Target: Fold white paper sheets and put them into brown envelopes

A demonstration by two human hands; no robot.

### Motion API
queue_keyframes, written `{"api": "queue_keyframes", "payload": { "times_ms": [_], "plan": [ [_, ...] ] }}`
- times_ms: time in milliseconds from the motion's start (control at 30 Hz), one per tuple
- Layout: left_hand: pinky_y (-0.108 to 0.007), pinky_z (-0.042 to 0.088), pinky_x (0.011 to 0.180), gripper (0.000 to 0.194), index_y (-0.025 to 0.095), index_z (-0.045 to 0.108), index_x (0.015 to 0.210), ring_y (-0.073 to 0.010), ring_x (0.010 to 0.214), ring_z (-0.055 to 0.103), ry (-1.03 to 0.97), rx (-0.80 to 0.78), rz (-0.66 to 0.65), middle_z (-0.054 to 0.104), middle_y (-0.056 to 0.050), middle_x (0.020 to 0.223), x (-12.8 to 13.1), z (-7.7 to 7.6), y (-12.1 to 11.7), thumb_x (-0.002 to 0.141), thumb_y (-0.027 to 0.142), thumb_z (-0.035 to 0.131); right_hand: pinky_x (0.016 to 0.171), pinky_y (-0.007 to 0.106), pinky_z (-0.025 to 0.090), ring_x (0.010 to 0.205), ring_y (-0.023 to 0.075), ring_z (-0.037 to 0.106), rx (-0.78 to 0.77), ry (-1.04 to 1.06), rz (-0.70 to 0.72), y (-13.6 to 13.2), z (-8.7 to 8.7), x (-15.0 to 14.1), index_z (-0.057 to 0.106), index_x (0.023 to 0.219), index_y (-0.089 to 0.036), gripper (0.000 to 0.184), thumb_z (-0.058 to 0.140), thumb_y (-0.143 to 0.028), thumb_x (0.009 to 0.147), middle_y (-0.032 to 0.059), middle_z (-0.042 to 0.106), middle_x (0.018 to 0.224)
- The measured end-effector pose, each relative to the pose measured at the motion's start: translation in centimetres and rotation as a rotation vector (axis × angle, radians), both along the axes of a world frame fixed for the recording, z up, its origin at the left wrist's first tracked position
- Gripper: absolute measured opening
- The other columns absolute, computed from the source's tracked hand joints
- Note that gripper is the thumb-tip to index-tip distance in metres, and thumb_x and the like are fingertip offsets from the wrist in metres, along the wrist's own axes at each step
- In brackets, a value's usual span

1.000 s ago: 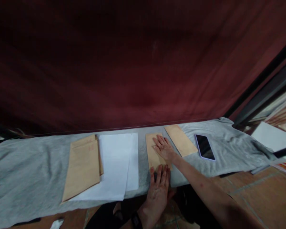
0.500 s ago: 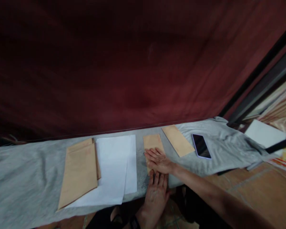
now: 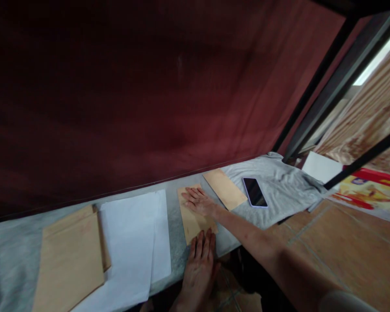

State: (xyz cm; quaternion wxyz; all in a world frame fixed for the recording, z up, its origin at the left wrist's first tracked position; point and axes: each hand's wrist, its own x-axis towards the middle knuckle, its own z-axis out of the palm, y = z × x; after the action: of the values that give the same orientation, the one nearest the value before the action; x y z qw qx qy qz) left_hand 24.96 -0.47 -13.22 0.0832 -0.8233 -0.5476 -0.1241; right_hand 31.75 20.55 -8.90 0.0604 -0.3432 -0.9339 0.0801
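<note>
While both hands rest palm down on the brown envelope [image 3: 195, 224], take the white sheets [image 3: 130, 247] as the reference for all positions. The envelope lies flat on the grey cloth [image 3: 279, 182], to the right of the sheets, with a narrow strip of cloth between them. Its long axis runs away from the body, roughly parallel to the right edge of the sheets.

Right hand [image 3: 198, 201]: flat, fingers extended and slightly parted, nothing gripped. It covers part of the far half of the envelope; the fingers point obliquely toward the edge facing the sheets, so the hand lies across the long axis.

Left hand [image 3: 199, 260]: flat, fingers nearly straight and close together, nothing gripped. Its fingertips overlap the near end, in line with the long axis. Both hands are in contact; the left is nearer the body end, the right nearer the far end.

Adjacent items: a second envelope [image 3: 225, 189] lies farther right of the sheets, set more diagonally. The phone [image 3: 255, 192] is farther right again. Larger brown envelopes [image 3: 73, 255] overlap the left side of the sheets; their exact number cannot be told.
</note>
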Motion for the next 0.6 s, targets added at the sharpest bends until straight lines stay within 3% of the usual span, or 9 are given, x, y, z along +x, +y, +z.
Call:
{"api": "queue_keyframes", "payload": {
  "times_ms": [133, 233, 433, 600],
  "plan": [
    [-0.049, 0.042, 0.111, 0.074, 0.011, 0.034, 0.153, -0.0354, 0.143, 0.040, -0.034, 0.018, 0.005, 0.042, -0.018, 0.155, -0.2, -0.5, -0.3, 0.087, 0.034, 0.059, 0.123, 0.047, 0.015, 0.151, 0.0255, 0.022, 0.029, -0.007, -0.056, 1.1, 0.0, -0.6, 0.031, 0.156, -0.018, 0.056, 0.032, -0.044, 0.106, 0.0116, 0.026, 0.163],
    [-0.047, 0.042, 0.112, 0.071, 0.006, 0.036, 0.151, -0.0328, 0.141, 0.042, -0.015, 0.072, 0.030, 0.045, -0.021, 0.153, -0.1, -0.2, -0.6, 0.088, 0.031, 0.057, 0.123, 0.048, 0.016, 0.150, 0.0253, 0.025, 0.014, 0.014, -0.049, 0.3, -0.3, 0.1, 0.030, 0.156, -0.018, 0.057, 0.030, -0.045, 0.106, 0.0112, 0.029, 0.162],
    [-0.043, 0.047, 0.107, 0.055, 0.006, 0.056, 0.136, -0.0305, 0.132, 0.054, -0.008, 0.091, 0.088, 0.058, -0.019, 0.141, 0.5, 1.6, -0.7, 0.091, 0.037, 0.054, 0.123, 0.043, 0.020, 0.150, 0.0235, 0.025, -0.075, 0.068, 0.077, -5.0, -0.6, 4.3, 0.024, 0.158, -0.019, 0.059, 0.034, -0.044, 0.105, 0.0101, 0.027, 0.162],
    [-0.044, 0.051, 0.101, 0.048, 0.006, 0.064, 0.126, -0.0317, 0.123, 0.061, -0.022, 0.070, 0.114, 0.066, -0.021, 0.130, 0.3, 1.7, -0.4, 0.093, 0.038, 0.054, 0.124, 0.042, 0.020, 0.151, 0.0203, 0.021, -0.134, 0.113, 0.124, -9.8, -0.5, 8.2, 0.018, 0.160, -0.019, 0.060, 0.032, -0.043, 0.107, 0.0100, 0.022, 0.163]
  ]
}}
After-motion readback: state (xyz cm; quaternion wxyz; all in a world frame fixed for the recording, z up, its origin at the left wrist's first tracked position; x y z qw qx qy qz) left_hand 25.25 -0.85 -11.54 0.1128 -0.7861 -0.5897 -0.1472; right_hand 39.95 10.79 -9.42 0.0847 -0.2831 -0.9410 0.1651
